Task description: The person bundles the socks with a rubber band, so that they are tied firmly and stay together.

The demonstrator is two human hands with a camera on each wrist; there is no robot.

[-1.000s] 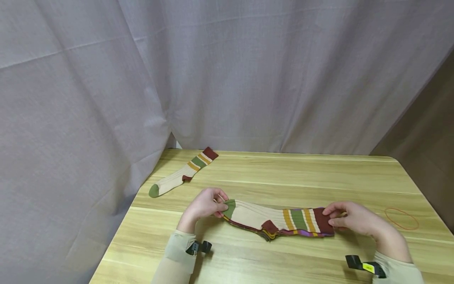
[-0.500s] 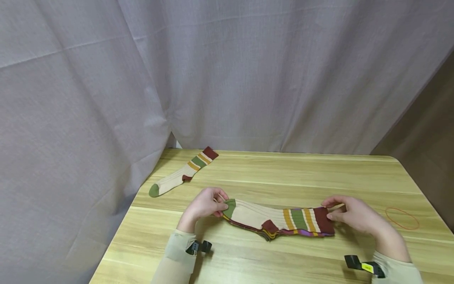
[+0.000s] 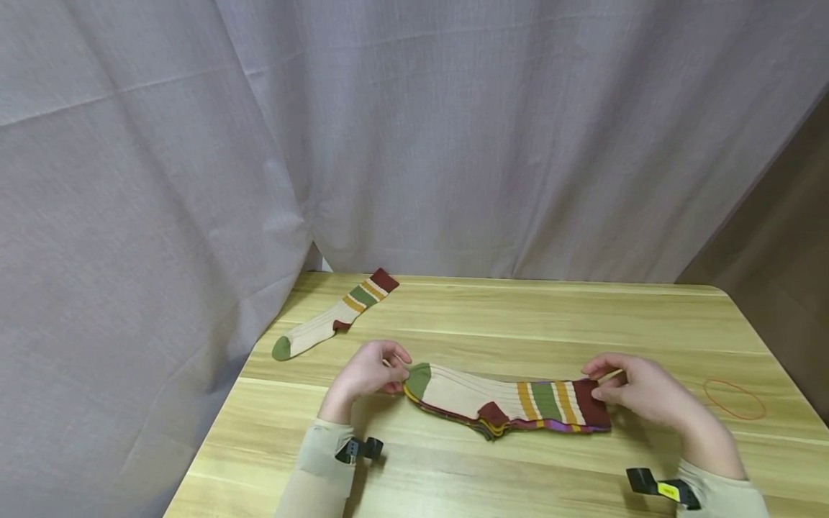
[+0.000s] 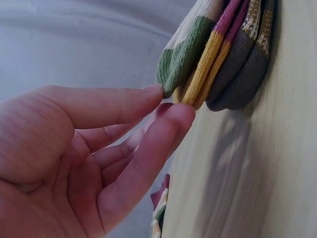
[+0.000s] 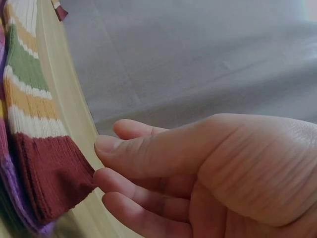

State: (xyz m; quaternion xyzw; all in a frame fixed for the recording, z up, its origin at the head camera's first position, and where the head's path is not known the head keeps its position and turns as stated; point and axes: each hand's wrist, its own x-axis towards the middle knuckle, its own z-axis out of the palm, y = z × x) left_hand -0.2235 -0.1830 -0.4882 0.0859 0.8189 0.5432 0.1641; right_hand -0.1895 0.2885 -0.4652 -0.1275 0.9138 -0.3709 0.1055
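A stack of several striped socks lies across the table, toes to the left. On top is a cream sock (image 3: 453, 392) with a green toe, maroon heel and cuff, and mustard and green bands. Beneath it, the left wrist view shows yellow toes (image 4: 205, 64) and dark grey toes (image 4: 235, 74). My left hand (image 3: 370, 370) is at the toe end, its thumb tip touching the green toe, fingers loosely bent below. At the cuff end, my right hand (image 3: 641, 385) touches the maroon cuff (image 5: 54, 176) with its fingertips, thumb and fingers slightly apart.
A matching single sock (image 3: 337, 316) lies slantwise at the table's back left. A thin orange elastic band (image 3: 734, 399) rests right of my right hand. Grey curtain (image 3: 414, 144) hangs behind and beside the wooden table (image 3: 518, 475).
My left hand has slid slightly left, uncovering more of the green toe. The right hand has shifted up and a little left along the cuff. The stack stays put.
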